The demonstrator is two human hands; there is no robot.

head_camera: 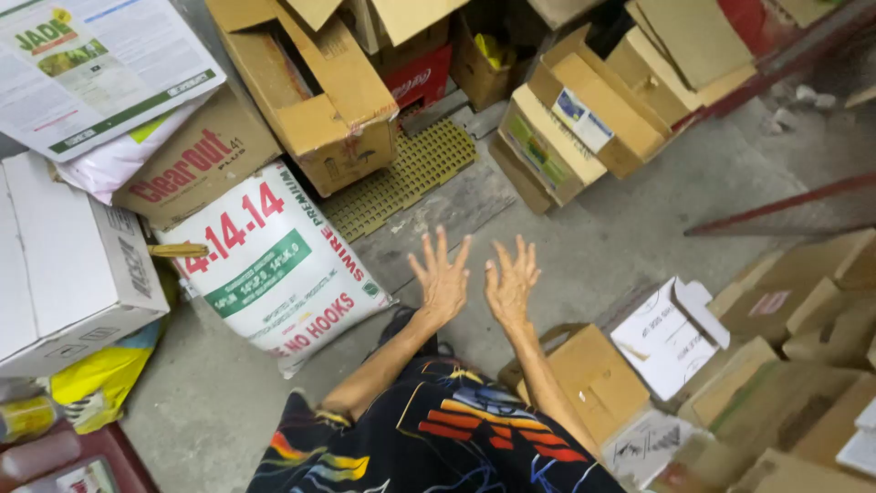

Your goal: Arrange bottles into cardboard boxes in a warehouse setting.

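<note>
My left hand (441,274) and my right hand (511,278) are held out side by side over the grey concrete floor (630,228). Fingers are spread and both hands hold nothing. They do not touch each other. A white sack with red and green print (274,265) lies just left of my left hand. A small brown cardboard box (593,379) sits below right of my right hand. My dark patterned shirt (438,443) fills the bottom centre.
Open cardboard boxes (319,91) are piled at the back, with more (794,365) stacked at the right. A white carton (64,256) stands at the left. An olive grid mat (401,173) lies on the floor ahead. Red metal bars (776,205) cross the right side.
</note>
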